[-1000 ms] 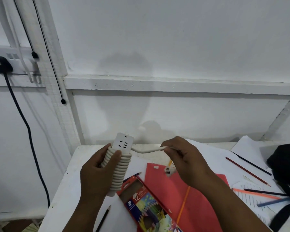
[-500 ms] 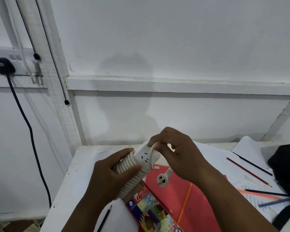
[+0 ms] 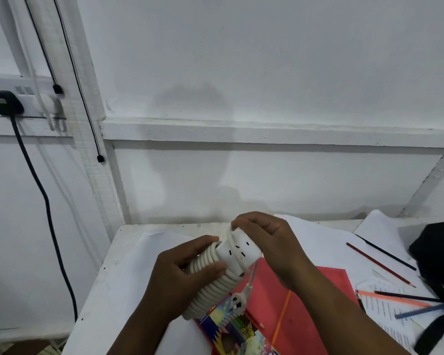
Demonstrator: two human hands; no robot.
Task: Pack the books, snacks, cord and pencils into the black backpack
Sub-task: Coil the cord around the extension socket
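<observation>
The left hand (image 3: 182, 280) gripped the white plastic power strip wound w/ its own white cord (image 3: 215, 272), fingers and thumb curled round the coils, prob. to keep the turns from springing loose. The right hand (image 3: 267, 242) pinched the last loop of cord at the strip's socket end, apparently tucking it so the bundle holds (the white plug (image 3: 237, 298) dangled free below). All this was held above the white bench (image 3: 108, 278), over a red folder (image 3: 305, 303) and a colourful pencil box (image 3: 231, 329). Loose coloured pencils (image 3: 379, 265) lay to the right, near the black backpack (image 3: 438, 252) at the bench's edge, so packing looked not yet begun for the cord.
</observation>
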